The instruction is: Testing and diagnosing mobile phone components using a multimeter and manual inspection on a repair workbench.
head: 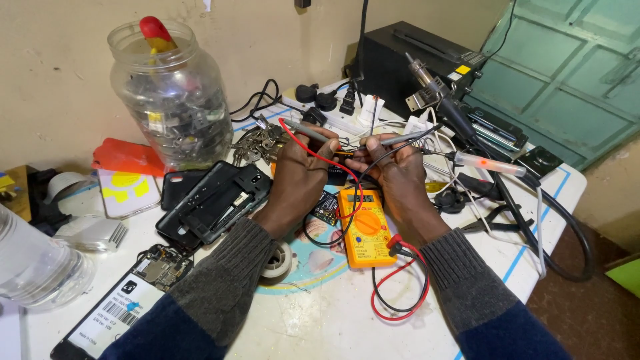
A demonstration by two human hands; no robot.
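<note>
Head view is looking down on a cluttered white table, and I am placing everything from the yellow multimeter near its middle.

Far to the left of the multimeter a clear plastic jar full of small parts is standing. Closer on that side, an opened black phone frame is lying flat.

Just above and left of the multimeter, the left hand is pinching the red-wired probe between closed fingers. The long axis of this probe is running from upper left down to the right, toward a small dark part that sits directly above the meter.

The small part is sitting between the two hands, touching or almost touching both sets of fingertips; I cannot tell which hand is really carrying it. It is looking dark with a little orange, and it is too small to describe further.

Just above and right of the multimeter, the right hand is gripping the black-wired probe with closed fingers. Its axis is mirroring the other one, sloping from upper right down to the left, so both tips are meeting over the part. Both hands seem equally near to it.

Further right of the meter, a soldering iron with a pale handle is resting among black cables.
</note>
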